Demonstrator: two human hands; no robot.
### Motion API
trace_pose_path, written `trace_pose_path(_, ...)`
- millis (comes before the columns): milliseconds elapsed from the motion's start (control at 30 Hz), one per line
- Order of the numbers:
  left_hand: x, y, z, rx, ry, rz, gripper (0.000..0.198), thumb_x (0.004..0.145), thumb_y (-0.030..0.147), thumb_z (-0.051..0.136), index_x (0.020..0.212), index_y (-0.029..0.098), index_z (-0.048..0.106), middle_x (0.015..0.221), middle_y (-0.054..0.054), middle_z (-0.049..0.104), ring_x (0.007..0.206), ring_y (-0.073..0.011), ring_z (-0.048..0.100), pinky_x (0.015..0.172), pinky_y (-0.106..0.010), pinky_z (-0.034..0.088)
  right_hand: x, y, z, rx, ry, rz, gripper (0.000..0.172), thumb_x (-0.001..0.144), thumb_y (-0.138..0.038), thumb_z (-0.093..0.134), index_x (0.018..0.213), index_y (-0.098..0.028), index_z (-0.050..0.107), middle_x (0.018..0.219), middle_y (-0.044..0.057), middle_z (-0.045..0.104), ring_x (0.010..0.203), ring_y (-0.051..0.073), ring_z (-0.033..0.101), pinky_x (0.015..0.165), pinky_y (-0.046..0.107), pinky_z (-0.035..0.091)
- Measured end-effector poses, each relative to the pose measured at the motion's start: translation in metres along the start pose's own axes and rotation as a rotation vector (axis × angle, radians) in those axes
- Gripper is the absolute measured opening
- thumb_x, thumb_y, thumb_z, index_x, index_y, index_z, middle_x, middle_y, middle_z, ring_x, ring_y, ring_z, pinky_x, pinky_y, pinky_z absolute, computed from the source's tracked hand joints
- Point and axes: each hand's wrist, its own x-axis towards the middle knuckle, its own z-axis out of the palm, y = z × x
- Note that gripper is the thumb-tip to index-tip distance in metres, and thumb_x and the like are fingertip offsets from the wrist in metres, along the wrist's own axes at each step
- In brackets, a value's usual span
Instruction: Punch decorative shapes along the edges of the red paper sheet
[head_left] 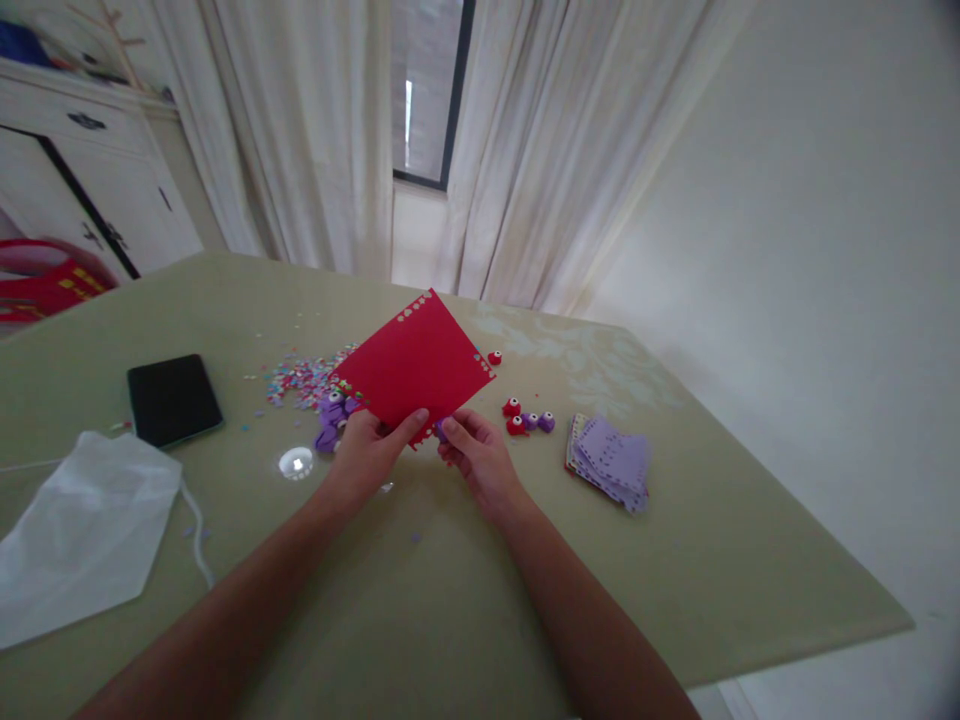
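A red sheet of paper [420, 360] with small shapes cut out along its edges is tilted up above the table. My left hand [367, 445] pinches its lower edge, thumb on top. At the near corner of the sheet, my right hand [484, 460] is closed on a small purple craft punch [441, 430], mostly hidden by the fingers. Several more purple punches [330, 420] lie beside my left hand, partly under the sheet. To the right sit small red punches [516, 425] and purple punches [546, 422].
Colourful paper confetti [300, 380] is scattered behind the left hand. A stack of punched purple paper [615, 460] lies at right. On the left are a black tablet-like device [174, 400], a white bag [90, 540] with a cord and a clear shiny disc [296, 463].
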Motion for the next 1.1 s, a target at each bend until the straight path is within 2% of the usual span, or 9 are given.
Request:
trace_pose_path(233, 0.0, 0.002, 0.0, 0.037, 0.005, 0.026, 0.039, 0.085, 0.055, 0.08, 0.088, 0.016, 0.081, 0.085, -0.009, 0.083, 0.073, -0.0246, 0.074, 0.065, -0.031, 0.055, 0.0, -0.001, -0.001, 0.011, 0.018, -0.02, 0.049, 0.061, -0.054, 0.101, 0.088, -0.022, 0.078, 0.084, 0.001, 0.075, 0.067, 0.013, 0.06, 0.067, 0.029, 0.049)
trace_pose_path(433, -0.002, 0.011, 0.004, -0.036, 0.008, -0.033, 0.044, 0.082, 0.06, 0.076, 0.071, 0.018, 0.072, 0.058, -0.005, 0.07, 0.053, -0.0203, 0.066, 0.052, -0.029, 0.05, -0.002, -0.001, 0.0, -0.046, -0.016, -0.054, 0.044, 0.062, -0.047, 0.101, 0.094, -0.023, 0.082, 0.085, 0.001, 0.076, 0.069, 0.014, 0.059, 0.069, 0.029, 0.046)
trace_pose_path(500, -0.004, 0.014, 0.005, -0.055, -0.009, -0.044, 0.044, 0.081, 0.061, 0.077, 0.075, 0.018, 0.073, 0.057, -0.004, 0.069, 0.052, -0.0203, 0.066, 0.051, -0.029, 0.051, -0.002, -0.001, -0.001, -0.033, -0.019, -0.047, 0.044, 0.061, -0.048, 0.101, 0.091, -0.022, 0.082, 0.084, 0.001, 0.075, 0.068, 0.014, 0.057, 0.067, 0.028, 0.045)
trace_pose_path(633, -0.004, 0.016, 0.007, -0.042, -0.024, -0.057, 0.044, 0.08, 0.063, 0.077, 0.075, 0.019, 0.073, 0.058, -0.004, 0.069, 0.051, -0.0207, 0.066, 0.051, -0.03, 0.052, 0.004, 0.001, -0.006, -0.046, -0.002, -0.031, 0.05, 0.065, -0.064, 0.096, 0.077, -0.021, 0.075, 0.069, -0.001, 0.066, 0.06, 0.013, 0.051, 0.058, 0.028, 0.039)
trace_pose_path(700, -0.004, 0.016, 0.008, -0.041, -0.041, -0.064, 0.046, 0.078, 0.065, 0.077, 0.075, 0.019, 0.073, 0.057, -0.004, 0.069, 0.051, -0.0206, 0.065, 0.05, -0.03, 0.052, 0.006, 0.003, -0.008, -0.093, -0.004, -0.051, 0.053, 0.067, -0.069, 0.093, 0.076, -0.021, 0.073, 0.064, -0.002, 0.062, 0.056, 0.013, 0.049, 0.055, 0.029, 0.037)
trace_pose_path(833, -0.003, 0.016, 0.008, -0.042, -0.074, -0.077, 0.047, 0.076, 0.066, 0.078, 0.078, 0.019, 0.074, 0.059, -0.004, 0.07, 0.051, -0.0202, 0.064, 0.05, -0.03, 0.052, 0.006, 0.002, -0.009, -0.077, -0.019, -0.07, 0.052, 0.067, -0.065, 0.095, 0.083, -0.02, 0.075, 0.069, -0.001, 0.066, 0.058, 0.012, 0.052, 0.056, 0.028, 0.039)
trace_pose_path(1100, -0.001, 0.014, 0.006, -0.015, -0.072, -0.087, 0.045, 0.076, 0.064, 0.077, 0.075, 0.019, 0.075, 0.059, -0.003, 0.069, 0.05, -0.0185, 0.061, 0.048, -0.028, 0.048, 0.001, -0.002, -0.001, 0.041, -0.031, 0.071, 0.053, 0.056, -0.059, 0.103, 0.078, -0.018, 0.077, 0.073, 0.0, 0.07, 0.056, 0.009, 0.048, 0.056, 0.027, 0.037)
